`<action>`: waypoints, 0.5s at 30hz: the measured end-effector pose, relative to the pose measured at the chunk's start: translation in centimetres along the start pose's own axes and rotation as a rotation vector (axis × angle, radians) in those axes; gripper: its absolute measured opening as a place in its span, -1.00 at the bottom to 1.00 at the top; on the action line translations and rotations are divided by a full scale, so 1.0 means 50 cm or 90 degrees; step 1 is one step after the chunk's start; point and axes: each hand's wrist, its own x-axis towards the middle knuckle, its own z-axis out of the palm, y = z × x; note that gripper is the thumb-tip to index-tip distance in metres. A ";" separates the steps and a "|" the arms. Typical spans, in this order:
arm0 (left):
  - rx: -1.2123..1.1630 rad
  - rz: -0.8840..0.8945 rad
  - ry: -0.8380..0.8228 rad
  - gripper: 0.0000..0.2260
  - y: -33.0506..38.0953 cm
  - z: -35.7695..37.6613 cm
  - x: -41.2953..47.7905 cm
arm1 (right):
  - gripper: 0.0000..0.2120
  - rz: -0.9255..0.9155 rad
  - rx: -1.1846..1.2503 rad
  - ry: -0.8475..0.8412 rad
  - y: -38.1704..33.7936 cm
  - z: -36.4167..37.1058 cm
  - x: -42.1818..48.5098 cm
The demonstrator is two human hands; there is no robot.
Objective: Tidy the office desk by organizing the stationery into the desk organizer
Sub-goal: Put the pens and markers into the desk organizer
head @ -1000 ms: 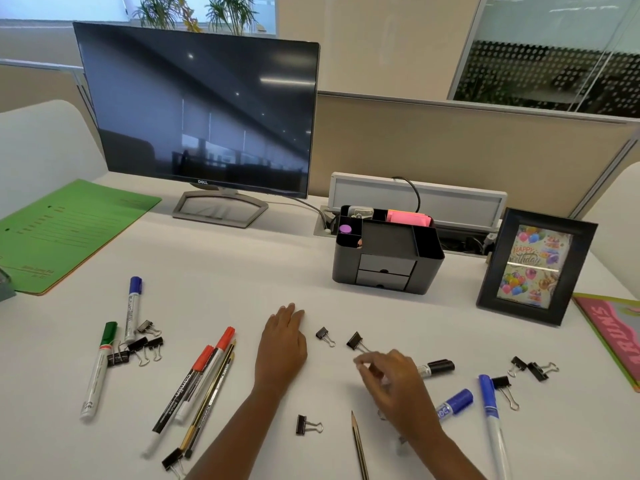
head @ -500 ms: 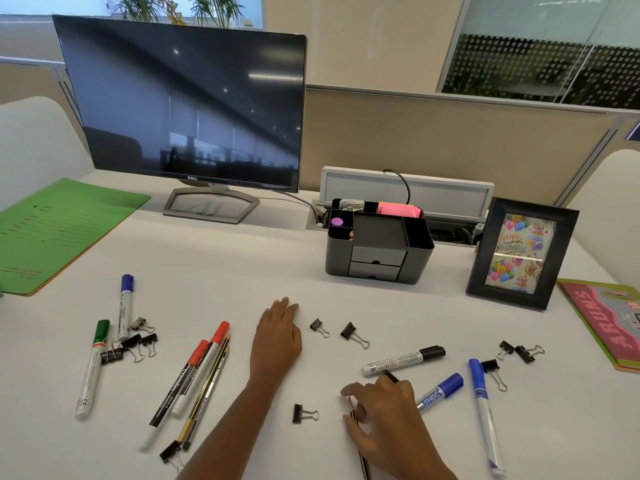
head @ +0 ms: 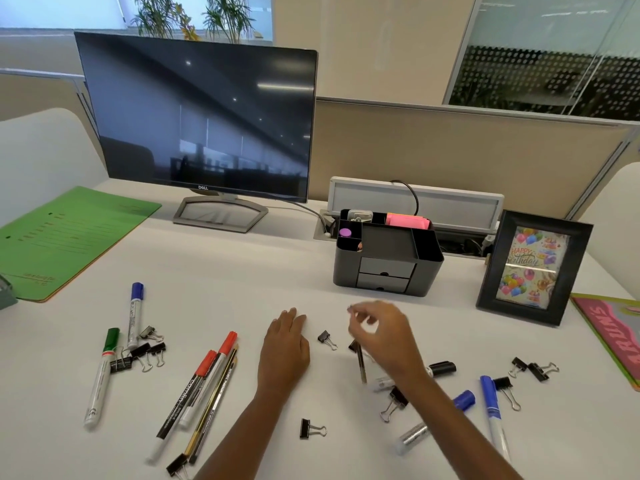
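The black desk organizer [head: 426, 271] stands mid-desk with pink notes and a purple-capped item in its compartments. My right hand [head: 382, 336] hovers in front of it, above the desk, and pinches a dark pencil [head: 361, 367] that hangs down below the fingers. My left hand [head: 285, 348] rests flat on the desk. Loose markers lie around: a blue-capped one [head: 135, 311], a green-capped one [head: 103, 375], two red-capped ones [head: 209, 377], a black-capped one [head: 441, 369] and two blue ones [head: 492, 415]. Binder clips [head: 327, 339] are scattered about.
A monitor [head: 204, 119] stands at the back left and a green folder [head: 65, 237] lies at the left. A black photo frame [head: 535, 268] stands right of the organizer. A pink booklet [head: 616, 330] lies at the right edge. A striped pencil [head: 212, 405] lies by the red markers.
My right hand dropped to the pencil near the front edge, took hold of it and lifted it up and forward toward the organizer. My left hand stayed flat on the desk.
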 end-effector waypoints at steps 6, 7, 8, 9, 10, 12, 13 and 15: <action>-0.002 0.009 0.010 -0.63 0.000 0.000 0.001 | -0.89 -0.104 0.070 0.207 -0.051 -0.054 0.142; -0.001 0.012 0.011 -0.63 0.000 0.000 0.001 | -0.88 -0.122 0.043 0.233 -0.052 -0.057 0.161; 0.002 0.013 0.009 -0.63 0.000 -0.001 0.001 | -0.86 -0.135 0.009 0.251 -0.051 -0.057 0.178; 0.004 0.013 0.008 -0.62 0.001 -0.001 0.000 | -0.85 -0.141 -0.028 0.259 -0.047 -0.055 0.192; 0.002 0.014 0.009 -0.62 0.000 -0.001 0.000 | -0.84 -0.140 -0.065 0.256 -0.041 -0.050 0.204; 0.002 0.016 0.013 -0.61 0.000 -0.001 0.000 | -0.82 -0.129 -0.121 0.233 -0.024 -0.039 0.223; 0.006 0.015 0.011 -0.61 0.001 -0.001 0.000 | -0.81 -0.122 -0.141 0.218 -0.016 -0.032 0.230; 0.003 0.014 0.013 -0.61 0.002 -0.001 0.000 | -0.80 -0.105 -0.173 0.191 0.001 -0.020 0.235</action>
